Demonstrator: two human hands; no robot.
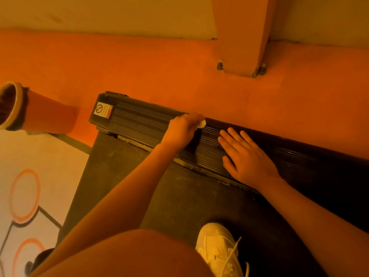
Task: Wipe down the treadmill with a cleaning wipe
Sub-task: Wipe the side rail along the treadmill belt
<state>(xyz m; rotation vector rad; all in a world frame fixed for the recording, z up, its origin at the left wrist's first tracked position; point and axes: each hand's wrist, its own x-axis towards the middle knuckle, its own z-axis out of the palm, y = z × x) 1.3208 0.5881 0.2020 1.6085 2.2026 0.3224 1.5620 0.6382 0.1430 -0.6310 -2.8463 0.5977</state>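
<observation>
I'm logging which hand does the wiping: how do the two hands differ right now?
The left hand grips the white wipe; the right hand holds nothing. The left hand's fingers are curled; the right hand's lie straight and spread. Both rest on the treadmill's ribbed side rail.

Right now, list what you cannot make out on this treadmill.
Head view:
Small white cleaning wipe: mostly hidden in the grip of the left hand; only a corner shows.
Square warning sticker on the black ribbed side rail: print too small to read.
Rail surface under the flat right hand: covered.
Rail's far length: cut off by the right edge.
White laced shoe: cut off by the bottom edge.
</observation>
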